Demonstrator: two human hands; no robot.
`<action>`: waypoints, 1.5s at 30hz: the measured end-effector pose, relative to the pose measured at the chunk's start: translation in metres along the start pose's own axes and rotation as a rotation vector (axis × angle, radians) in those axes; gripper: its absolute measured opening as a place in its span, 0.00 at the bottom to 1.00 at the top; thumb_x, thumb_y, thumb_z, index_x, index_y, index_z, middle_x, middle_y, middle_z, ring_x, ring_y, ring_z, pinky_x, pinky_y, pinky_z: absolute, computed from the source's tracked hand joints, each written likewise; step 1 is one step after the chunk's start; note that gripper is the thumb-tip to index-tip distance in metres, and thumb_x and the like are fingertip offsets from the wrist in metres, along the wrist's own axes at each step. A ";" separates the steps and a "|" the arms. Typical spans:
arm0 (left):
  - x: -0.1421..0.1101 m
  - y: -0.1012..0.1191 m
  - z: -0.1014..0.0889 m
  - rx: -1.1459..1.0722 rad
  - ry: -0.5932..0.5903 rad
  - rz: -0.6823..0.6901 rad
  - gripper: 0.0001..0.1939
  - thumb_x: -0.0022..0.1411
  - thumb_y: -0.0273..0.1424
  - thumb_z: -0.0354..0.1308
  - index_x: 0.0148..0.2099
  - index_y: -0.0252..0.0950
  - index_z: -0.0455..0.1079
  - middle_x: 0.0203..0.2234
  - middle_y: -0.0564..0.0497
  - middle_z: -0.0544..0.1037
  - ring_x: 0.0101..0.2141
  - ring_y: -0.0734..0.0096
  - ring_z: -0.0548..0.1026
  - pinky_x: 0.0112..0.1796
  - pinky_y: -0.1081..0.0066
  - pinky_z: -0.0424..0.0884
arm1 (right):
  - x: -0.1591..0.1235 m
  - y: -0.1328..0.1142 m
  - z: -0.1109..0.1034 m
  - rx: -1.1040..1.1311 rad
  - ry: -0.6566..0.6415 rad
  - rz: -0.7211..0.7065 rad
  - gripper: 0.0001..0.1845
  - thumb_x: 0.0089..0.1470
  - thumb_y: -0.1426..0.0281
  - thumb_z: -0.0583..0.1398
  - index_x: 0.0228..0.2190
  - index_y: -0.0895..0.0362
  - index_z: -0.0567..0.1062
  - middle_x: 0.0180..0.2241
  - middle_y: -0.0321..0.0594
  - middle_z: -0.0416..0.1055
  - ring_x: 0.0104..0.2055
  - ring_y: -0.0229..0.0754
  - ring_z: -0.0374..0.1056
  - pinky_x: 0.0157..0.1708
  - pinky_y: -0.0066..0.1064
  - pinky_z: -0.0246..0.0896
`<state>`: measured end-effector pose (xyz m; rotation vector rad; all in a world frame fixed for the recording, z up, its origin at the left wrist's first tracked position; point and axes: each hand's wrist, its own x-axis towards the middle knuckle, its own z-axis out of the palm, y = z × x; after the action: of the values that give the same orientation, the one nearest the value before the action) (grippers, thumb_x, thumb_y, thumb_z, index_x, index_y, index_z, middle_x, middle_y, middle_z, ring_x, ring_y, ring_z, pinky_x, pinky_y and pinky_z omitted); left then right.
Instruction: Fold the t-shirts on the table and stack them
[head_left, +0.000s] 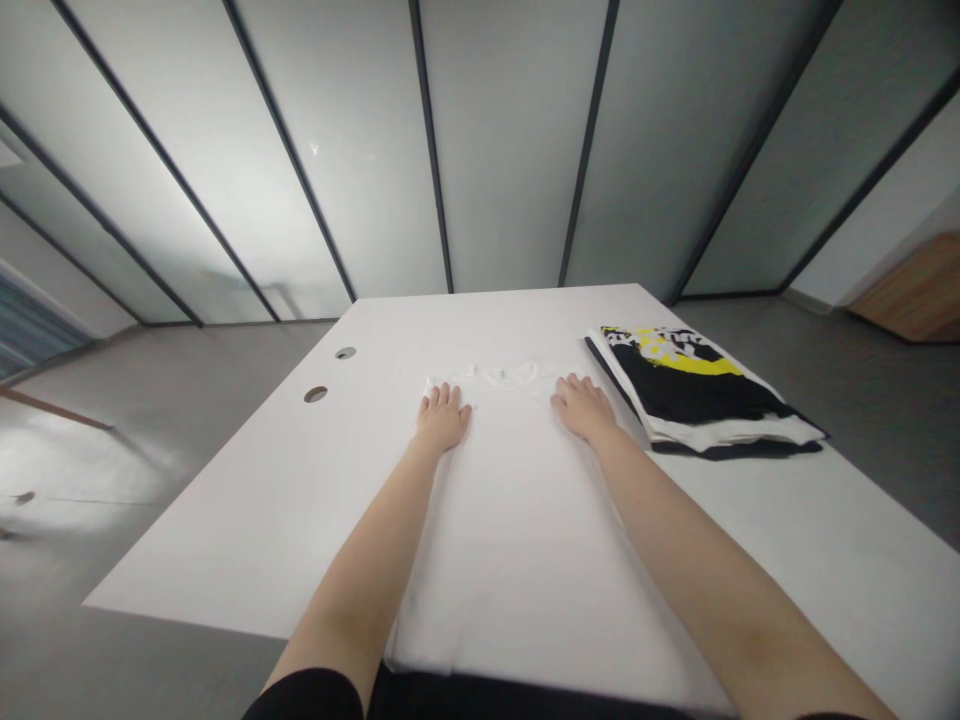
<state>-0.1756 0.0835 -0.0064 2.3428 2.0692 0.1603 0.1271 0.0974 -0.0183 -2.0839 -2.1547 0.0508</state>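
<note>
Your left hand and your right hand both lie palm down and open, fingers spread, gripping nothing, on the upper part of a white T-shirt. They sit to either side of its collar, and the right hand is at the shoulder, where white on white makes the cloth's edge hard to read. The shirt lies flat along the middle of the worktop, its collar toward the far edge and its lower part running to the near edge in front of you. Just beyond your right hand, toward the far right corner, sits a folded stack of clothes: a black garment with a yellow and white print on top, a white layer under it, and more black beneath. The stack is close to the right hand, with only a narrow strip of worktop between them, so it is the nearest thing on that side. Two round holes pierce the worktop toward its far left edge, well apart from the shirt. Beyond the worktop you see a grey floor, frosted glass panels in dark frames, and a wooden cabinet off to the right.
</note>
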 end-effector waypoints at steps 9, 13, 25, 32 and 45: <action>-0.008 0.002 0.005 -0.032 0.041 -0.011 0.30 0.78 0.43 0.45 0.73 0.35 0.63 0.74 0.36 0.62 0.73 0.46 0.58 0.70 0.47 0.56 | -0.009 -0.007 -0.008 -0.002 0.031 -0.012 0.29 0.72 0.63 0.48 0.66 0.61 0.71 0.73 0.58 0.60 0.76 0.66 0.52 0.70 0.60 0.48; -0.015 0.003 -0.001 -0.054 0.107 -0.027 0.25 0.75 0.38 0.50 0.69 0.35 0.68 0.71 0.37 0.67 0.71 0.50 0.63 0.69 0.52 0.60 | -0.020 -0.008 -0.011 0.108 0.052 -0.096 0.29 0.73 0.65 0.46 0.68 0.58 0.70 0.72 0.50 0.62 0.77 0.62 0.49 0.73 0.60 0.42; -0.093 0.024 0.013 0.020 -0.025 -0.048 0.41 0.76 0.54 0.42 0.79 0.35 0.52 0.77 0.31 0.53 0.75 0.29 0.50 0.68 0.33 0.50 | -0.115 -0.013 0.015 0.013 -0.037 -0.077 0.39 0.71 0.50 0.51 0.74 0.56 0.60 0.77 0.61 0.49 0.77 0.74 0.44 0.71 0.67 0.39; -0.061 0.019 0.015 0.042 -0.040 -0.042 0.41 0.75 0.55 0.40 0.80 0.35 0.51 0.77 0.31 0.51 0.75 0.30 0.51 0.68 0.34 0.50 | -0.077 -0.025 0.012 0.022 -0.038 -0.061 0.39 0.71 0.51 0.52 0.73 0.58 0.59 0.77 0.63 0.47 0.77 0.75 0.43 0.71 0.67 0.37; 0.037 -0.010 0.005 -0.016 0.000 -0.030 0.39 0.75 0.54 0.46 0.78 0.39 0.56 0.76 0.36 0.56 0.74 0.41 0.55 0.70 0.41 0.51 | 0.015 -0.036 0.003 0.064 0.002 -0.062 0.33 0.71 0.54 0.52 0.70 0.54 0.65 0.75 0.56 0.54 0.77 0.66 0.49 0.72 0.62 0.41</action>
<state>-0.1803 0.1220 -0.0098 2.3010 2.0940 0.1763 0.0904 0.1111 -0.0161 -1.9806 -2.1850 0.1086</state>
